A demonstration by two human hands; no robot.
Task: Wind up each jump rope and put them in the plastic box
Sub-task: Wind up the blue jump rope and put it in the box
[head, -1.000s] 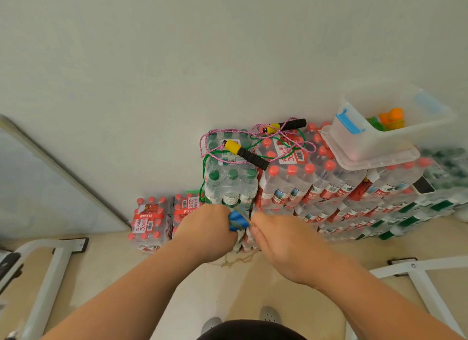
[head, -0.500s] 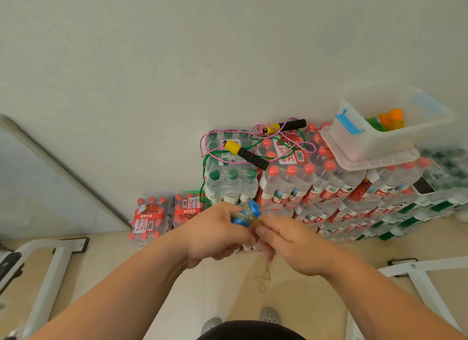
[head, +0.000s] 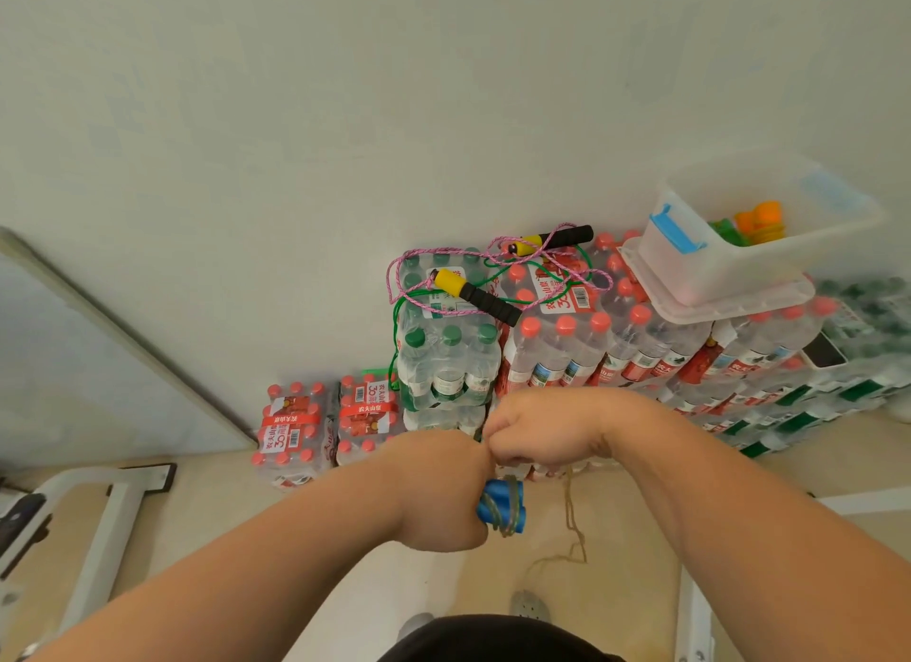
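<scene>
Wrapping blue handles (head: 500, 506), tan rope (head: 574, 528) dangles

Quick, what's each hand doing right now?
Left hand: grips the blue handles.
Right hand: curled round the tan rope.

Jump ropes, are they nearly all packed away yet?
Not yet. The plastic box already holds something orange and green, possibly wound ropes. The left hand grips blue handles with tan rope wrapped round; the right hand holds the rope, whose tail hangs loose. The pink rope and green rope lie tangled on the bottle packs, unwound.
</scene>
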